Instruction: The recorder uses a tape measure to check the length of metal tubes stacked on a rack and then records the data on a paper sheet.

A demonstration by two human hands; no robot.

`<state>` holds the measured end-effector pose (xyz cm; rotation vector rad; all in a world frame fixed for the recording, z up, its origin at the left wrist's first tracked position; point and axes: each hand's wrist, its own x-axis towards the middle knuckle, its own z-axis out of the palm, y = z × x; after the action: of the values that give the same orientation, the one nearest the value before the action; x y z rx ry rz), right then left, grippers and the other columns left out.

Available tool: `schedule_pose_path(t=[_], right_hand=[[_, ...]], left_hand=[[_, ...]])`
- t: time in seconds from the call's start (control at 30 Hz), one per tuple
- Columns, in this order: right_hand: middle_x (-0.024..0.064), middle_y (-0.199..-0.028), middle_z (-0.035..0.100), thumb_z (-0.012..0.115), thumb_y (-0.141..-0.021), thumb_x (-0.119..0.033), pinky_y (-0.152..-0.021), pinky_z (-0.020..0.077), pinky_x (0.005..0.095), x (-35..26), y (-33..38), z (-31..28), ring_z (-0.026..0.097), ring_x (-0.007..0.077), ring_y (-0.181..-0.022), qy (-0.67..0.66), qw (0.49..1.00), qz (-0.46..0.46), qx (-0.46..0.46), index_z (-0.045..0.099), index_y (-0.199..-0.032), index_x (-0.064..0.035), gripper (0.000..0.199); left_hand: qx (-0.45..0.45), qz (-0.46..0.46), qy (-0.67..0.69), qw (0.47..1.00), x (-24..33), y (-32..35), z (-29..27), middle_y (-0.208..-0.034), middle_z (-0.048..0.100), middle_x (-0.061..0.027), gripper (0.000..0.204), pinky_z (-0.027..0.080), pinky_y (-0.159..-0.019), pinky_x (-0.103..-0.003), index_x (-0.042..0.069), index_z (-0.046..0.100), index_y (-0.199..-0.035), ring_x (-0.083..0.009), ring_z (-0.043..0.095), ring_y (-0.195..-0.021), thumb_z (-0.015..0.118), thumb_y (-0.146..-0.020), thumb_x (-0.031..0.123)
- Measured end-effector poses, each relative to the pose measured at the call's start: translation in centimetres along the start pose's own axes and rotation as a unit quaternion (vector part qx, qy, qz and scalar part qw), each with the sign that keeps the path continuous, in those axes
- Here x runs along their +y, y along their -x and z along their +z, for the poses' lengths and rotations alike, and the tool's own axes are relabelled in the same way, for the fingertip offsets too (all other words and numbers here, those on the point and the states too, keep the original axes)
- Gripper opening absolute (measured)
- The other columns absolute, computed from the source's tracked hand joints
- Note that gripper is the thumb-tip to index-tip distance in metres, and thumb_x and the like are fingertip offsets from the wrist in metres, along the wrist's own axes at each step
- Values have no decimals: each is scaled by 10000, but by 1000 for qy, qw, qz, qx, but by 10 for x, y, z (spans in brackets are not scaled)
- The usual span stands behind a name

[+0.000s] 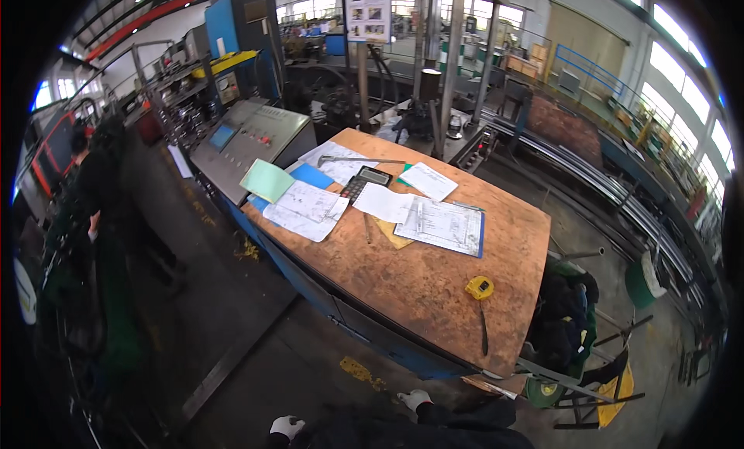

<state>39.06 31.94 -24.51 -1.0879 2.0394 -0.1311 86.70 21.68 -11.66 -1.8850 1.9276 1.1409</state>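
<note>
My left hand [287, 426], in a white glove, is low in the view over the dark floor, its fingers loosely bent and nothing seen in them. To its right, my right hand [415, 400], also white-gloved, is just off the front edge of the wooden-topped workbench [364, 271], with its fingers a little apart and nothing visible in them. Neither hand touches the bench. Nearest on the bench top are a yellow tape measure [480, 287] and a thin dark tool [484, 330]. Farther back, a calculator [365, 183], a clipboard with a drawing [442, 226] and a caliper [349, 159] lie among loose papers [307, 209].
A grey control console [260, 135] stands behind the bench's left end. On the right are a stool with a yellow part [616, 393], dark clothing [562, 317], a green bin [645, 282] and long metal bars [620, 197]. A person in dark clothes [105, 182] stands at the left.
</note>
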Motion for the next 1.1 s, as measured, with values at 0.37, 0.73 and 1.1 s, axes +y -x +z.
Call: schedule_pose_path(t=[0.37,0.73,1.1], right_hand=[[255,-1066,728,630,-927,-571,-929,529,511,-53,-4,-47,683,431,-1039,16,999,-32,8,764,-992,-5,585],[218,-1198,715,631,-942,-510,-986,517,504,-58,-11,-36,657,421,-1139,75,995,-54,-37,759,-1130,-54,510],[288,-1043,721,547,-951,-636,-949,512,518,-93,-14,-35,672,453,-1060,113,990,-50,-75,751,-962,27,694]], left_hand=[[61,22,25,998,-87,2,38,-1055,774,-149,452,561,-912,-442,111,789,-1080,-361,721,-1042,657,-867,488],[96,-45,66,992,16,40,-15,-1019,764,-189,454,575,-889,-450,53,773,-1081,-374,724,-1008,706,-869,449],[19,-74,80,994,-89,35,25,-961,772,-164,461,574,-861,-446,99,802,-1004,-368,731,-978,663,-855,513]])
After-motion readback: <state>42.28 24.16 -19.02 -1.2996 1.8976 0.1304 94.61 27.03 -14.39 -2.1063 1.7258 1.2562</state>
